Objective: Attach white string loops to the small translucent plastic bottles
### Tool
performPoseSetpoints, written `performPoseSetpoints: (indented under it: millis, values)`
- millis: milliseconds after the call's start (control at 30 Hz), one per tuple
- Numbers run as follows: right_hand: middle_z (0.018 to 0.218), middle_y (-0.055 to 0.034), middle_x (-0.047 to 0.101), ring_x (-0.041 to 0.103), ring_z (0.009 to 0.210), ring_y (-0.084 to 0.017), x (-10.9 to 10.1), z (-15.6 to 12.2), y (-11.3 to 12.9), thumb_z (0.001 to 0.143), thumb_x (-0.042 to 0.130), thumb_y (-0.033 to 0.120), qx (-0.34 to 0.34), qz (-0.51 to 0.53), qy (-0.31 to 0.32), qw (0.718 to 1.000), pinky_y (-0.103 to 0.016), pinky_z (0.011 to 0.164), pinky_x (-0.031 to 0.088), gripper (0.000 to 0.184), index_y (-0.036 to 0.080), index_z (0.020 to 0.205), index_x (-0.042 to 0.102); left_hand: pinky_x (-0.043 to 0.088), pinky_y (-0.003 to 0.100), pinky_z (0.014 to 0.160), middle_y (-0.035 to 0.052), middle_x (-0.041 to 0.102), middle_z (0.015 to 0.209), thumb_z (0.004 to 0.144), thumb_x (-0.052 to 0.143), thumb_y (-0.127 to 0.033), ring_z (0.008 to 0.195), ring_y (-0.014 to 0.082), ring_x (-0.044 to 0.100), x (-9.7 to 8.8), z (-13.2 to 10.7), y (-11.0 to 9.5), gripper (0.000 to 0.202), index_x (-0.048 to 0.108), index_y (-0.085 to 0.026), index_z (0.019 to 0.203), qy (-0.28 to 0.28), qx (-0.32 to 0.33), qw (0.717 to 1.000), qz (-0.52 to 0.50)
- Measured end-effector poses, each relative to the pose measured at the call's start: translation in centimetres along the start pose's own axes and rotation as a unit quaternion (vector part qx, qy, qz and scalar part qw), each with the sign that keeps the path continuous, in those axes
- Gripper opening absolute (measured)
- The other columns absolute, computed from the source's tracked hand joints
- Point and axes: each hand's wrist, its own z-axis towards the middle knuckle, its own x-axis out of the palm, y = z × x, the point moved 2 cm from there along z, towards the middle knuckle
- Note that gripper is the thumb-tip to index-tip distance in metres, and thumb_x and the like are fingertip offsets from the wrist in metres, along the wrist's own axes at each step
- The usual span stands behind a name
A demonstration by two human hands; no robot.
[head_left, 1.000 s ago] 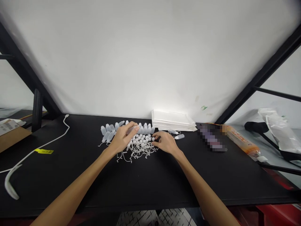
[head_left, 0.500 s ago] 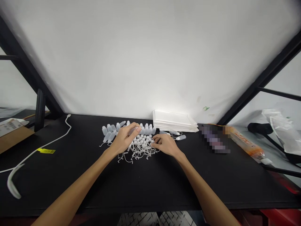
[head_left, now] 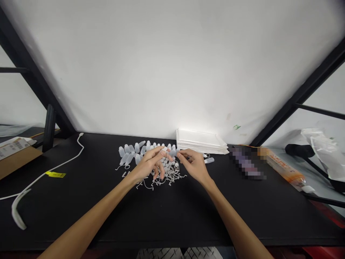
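My left hand [head_left: 151,163] is closed in a pinch on a small translucent plastic bottle, mostly hidden by the fingers; a white cap-like piece with a thin strap [head_left: 165,148] shows at the thumb tip. To its right, my right hand [head_left: 192,163] has thumb and fingertips pinched together; what they grip, if anything, cannot be made out. Beneath and between the hands lies a pile of white caps with thin straps [head_left: 171,174]. Small translucent bottles [head_left: 129,149] stand and lean behind and to the left of it. Another bottle [head_left: 209,160] lies beyond my right hand.
A stack of white padded envelopes [head_left: 202,142] lies against the wall. On the left are a white cable [head_left: 63,163] with a yellow tag and a cardboard box [head_left: 20,158]. An orange-and-clear package [head_left: 285,167] and a blurred-out item [head_left: 246,163] lie right.
My right hand has risen from the cap pile, its fingertips now level with the left's. My left hand has shifted slightly right and turned, its lower fingers spreading. The view has tilted slightly.
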Motion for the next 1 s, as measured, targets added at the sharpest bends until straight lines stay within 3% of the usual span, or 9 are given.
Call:
performPoseSetpoints:
  millis: [133,233,467,600,700,900,1000]
  values:
    - [0.092,-0.0058,0.068,0.06,0.067,-0.013,1.2,-0.8,2.1,0.09,0.054,0.032,-0.069,0.018,-0.011,0.997,-0.022,0.052,0.043,0.023,0.02,0.102,0.07,0.039,0.016,0.028,0.0082,0.058,0.094,0.093,0.041,-0.054,0.048,0.015,0.066,0.4,0.0,0.4,0.046,0.045,-0.017,0.12,0.004,-0.008,1.0,0.014]
    - [0.093,-0.0066,0.067,0.058,0.067,-0.012,1.5,-1.0,2.5,0.09,0.054,0.029,-0.08,0.001,-0.022,0.997,-0.023,0.054,0.044,0.021,0.02,0.102,0.069,0.037,0.014,0.027,0.0032,0.055,0.085,0.093,0.04,-0.055,0.049,0.0156,0.067,0.6,-0.1,0.8,0.045,0.045,-0.018,0.118,0.005,-0.008,0.999,0.037]
    - [0.083,-0.0036,0.067,0.056,0.055,-0.01,1.3,-0.8,2.0,0.089,0.055,0.028,-0.035,0.067,-0.001,0.997,-0.021,0.049,0.042,0.015,0.018,0.088,0.066,0.039,0.017,0.029,0.0028,0.056,0.083,0.093,0.037,-0.056,0.054,0.0175,0.068,1.0,-0.3,0.8,0.044,0.048,-0.019,0.113,0.006,-0.01,0.995,0.095]
    - [0.075,-0.0011,0.066,0.056,0.044,-0.009,1.5,-0.9,1.8,0.088,0.055,0.031,0.015,0.114,0.019,0.993,-0.02,0.043,0.041,0.016,0.017,0.087,0.062,0.041,0.02,0.034,-0.0014,0.058,0.062,0.094,0.039,-0.053,0.048,0.0164,0.063,1.0,-0.4,0.5,0.042,0.051,-0.019,0.116,-0.021,0.012,0.979,0.204]
    - [0.071,-0.0007,0.066,0.055,0.044,-0.009,1.4,-0.9,1.8,0.086,0.056,0.03,0.006,0.1,0.001,0.995,-0.021,0.045,0.041,0.016,0.017,0.091,0.065,0.041,0.022,0.038,-0.0037,0.056,0.05,0.095,0.041,-0.049,0.043,0.0159,0.059,1.0,-0.4,0.3,0.041,0.052,-0.018,0.119,-0.036,0.024,0.967,0.252]
    - [0.068,-0.002,0.063,0.05,0.054,-0.011,0.9,-0.7,2.2,0.087,0.053,0.022,-0.088,0.005,-0.035,0.996,-0.024,0.053,0.04,0.019,0.018,0.085,0.071,0.04,0.023,0.042,0.0003,0.067,0.082,0.093,0.045,-0.046,0.045,0.0129,0.061,0.9,-0.4,0.0,0.031,0.045,-0.021,0.113,-0.064,0.032,0.964,0.257]
    - [0.067,-0.0016,0.06,0.049,0.055,-0.011,1.0,-0.8,2.2,0.088,0.053,0.021,-0.114,-0.013,-0.043,0.992,-0.024,0.054,0.04,0.019,0.017,0.085,0.071,0.041,0.023,0.044,-0.0012,0.064,0.08,0.093,0.045,-0.046,0.043,0.0112,0.058,0.9,-0.4,0.1,0.03,0.045,-0.021,0.109,-0.076,0.034,0.96,0.269]
